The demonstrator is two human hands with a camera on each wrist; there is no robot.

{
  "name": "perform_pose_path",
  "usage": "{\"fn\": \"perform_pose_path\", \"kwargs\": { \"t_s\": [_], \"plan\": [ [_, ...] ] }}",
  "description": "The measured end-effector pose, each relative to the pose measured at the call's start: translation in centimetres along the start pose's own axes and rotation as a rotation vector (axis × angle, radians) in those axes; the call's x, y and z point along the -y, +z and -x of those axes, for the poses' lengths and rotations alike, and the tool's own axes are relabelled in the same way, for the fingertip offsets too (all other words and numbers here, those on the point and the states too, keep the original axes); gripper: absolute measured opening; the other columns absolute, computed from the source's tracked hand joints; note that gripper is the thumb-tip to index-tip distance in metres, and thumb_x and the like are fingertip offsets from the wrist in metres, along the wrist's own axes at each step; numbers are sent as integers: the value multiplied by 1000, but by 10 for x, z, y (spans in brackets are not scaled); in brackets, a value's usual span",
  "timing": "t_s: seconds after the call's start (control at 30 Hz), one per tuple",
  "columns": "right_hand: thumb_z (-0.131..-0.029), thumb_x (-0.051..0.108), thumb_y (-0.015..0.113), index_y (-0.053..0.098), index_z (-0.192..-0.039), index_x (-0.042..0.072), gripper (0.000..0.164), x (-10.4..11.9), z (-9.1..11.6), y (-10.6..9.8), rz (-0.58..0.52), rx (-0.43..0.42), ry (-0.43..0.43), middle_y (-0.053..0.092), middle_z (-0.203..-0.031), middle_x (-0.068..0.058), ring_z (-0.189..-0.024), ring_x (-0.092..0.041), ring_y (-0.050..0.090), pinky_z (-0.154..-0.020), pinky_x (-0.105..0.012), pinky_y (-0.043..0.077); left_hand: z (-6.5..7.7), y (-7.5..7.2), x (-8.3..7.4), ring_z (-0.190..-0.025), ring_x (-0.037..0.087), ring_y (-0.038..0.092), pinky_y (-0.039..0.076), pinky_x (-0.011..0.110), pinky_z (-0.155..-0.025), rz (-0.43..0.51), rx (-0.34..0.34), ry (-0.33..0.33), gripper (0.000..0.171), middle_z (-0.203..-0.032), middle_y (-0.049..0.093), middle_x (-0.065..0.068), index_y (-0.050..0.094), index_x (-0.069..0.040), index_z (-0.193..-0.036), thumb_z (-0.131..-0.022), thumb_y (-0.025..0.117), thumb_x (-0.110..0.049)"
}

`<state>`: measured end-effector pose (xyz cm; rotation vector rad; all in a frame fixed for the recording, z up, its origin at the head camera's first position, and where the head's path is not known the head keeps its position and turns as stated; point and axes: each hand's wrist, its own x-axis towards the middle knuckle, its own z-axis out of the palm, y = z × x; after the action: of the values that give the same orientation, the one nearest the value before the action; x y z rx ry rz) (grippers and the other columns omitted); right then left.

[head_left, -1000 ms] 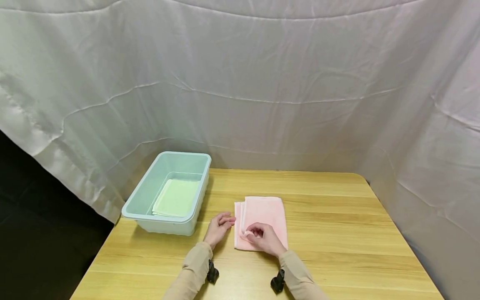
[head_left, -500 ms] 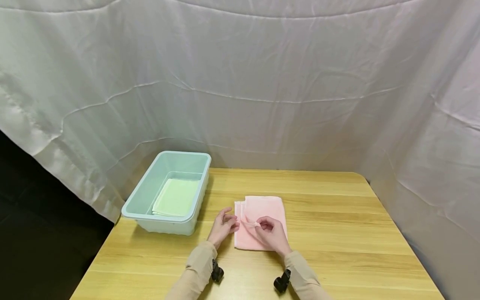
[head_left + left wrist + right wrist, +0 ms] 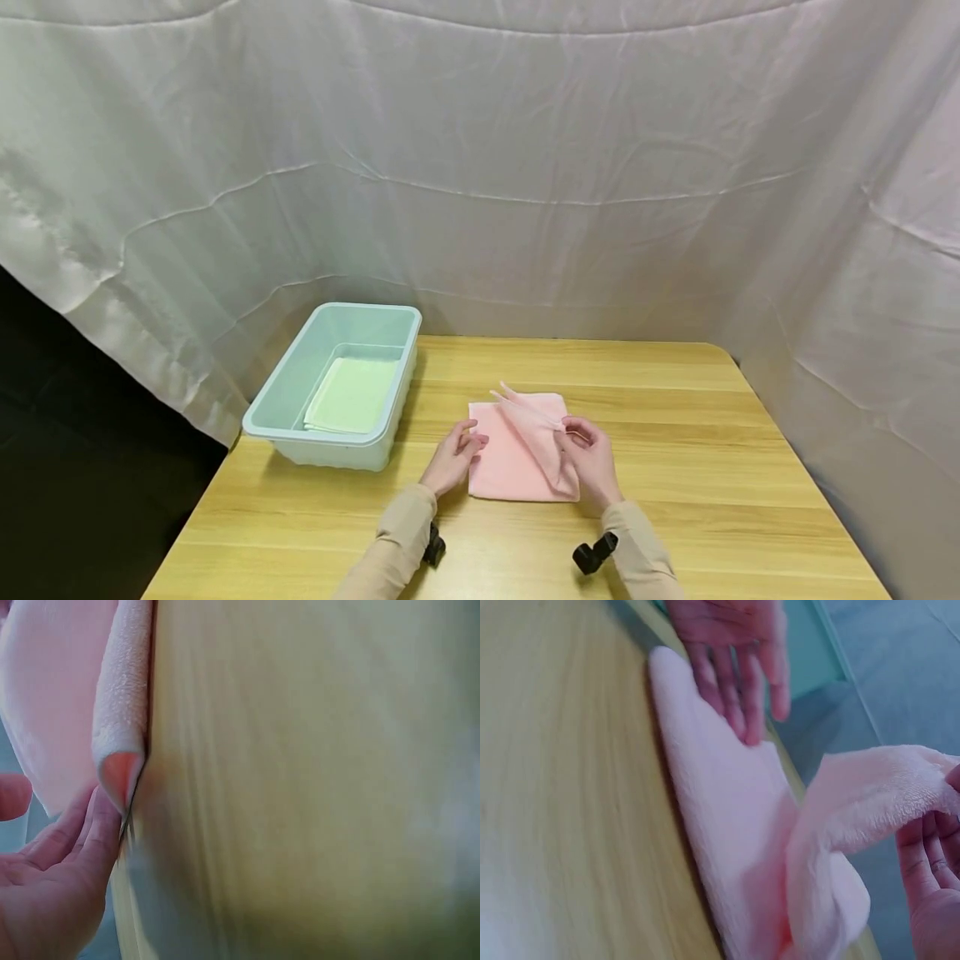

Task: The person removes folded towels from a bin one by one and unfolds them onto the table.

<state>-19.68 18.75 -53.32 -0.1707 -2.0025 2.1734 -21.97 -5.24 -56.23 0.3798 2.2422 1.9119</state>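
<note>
Apparently the step was flap-turning: right hand (image 3: pixel 591 460) pinched raised flap (image 3: pixel 542 437) of pink cloth (image 3: pixel 497 468); left hand (image 3: pixel 451 458), fingers loosely extended, lay at the cloth's left edge; laying flat seemed due.

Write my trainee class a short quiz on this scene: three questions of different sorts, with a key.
1. Which hand is holding up part of the pink cloth?
2. In the head view, the bin stands: A) right of the pink cloth; B) on top of it; C) left of it.
3. True or false: the green cloth lies inside the bin.

Key: 1. The right hand. 2. C. 3. True.
</note>
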Motion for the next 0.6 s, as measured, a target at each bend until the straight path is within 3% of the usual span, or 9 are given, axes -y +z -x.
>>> {"fn": "perform_pose_path", "kwargs": {
  "t_s": [0.3,0.6],
  "plan": [
    [-89,-6,66,68,-95,9,16,-3,-5,-40,-118,-208,54,67,-81,8,-72,-1,65,-68,-17,58,-1,-1,-1,-123,49,57,57,46,-99,-11,22,-40,44,-127,61,36,34,13,-144,-106,44,-5],
    [-89,-3,67,68,-93,14,17,-11,-1,-79,-206,-402,117,67,-78,9,-67,-2,62,-62,-17,56,-3,-2,-4,-124,49,57,57,46,-100,-9,34,-57,46,-128,60,36,31,13,-146,-106,44,-6]
  ]
}}
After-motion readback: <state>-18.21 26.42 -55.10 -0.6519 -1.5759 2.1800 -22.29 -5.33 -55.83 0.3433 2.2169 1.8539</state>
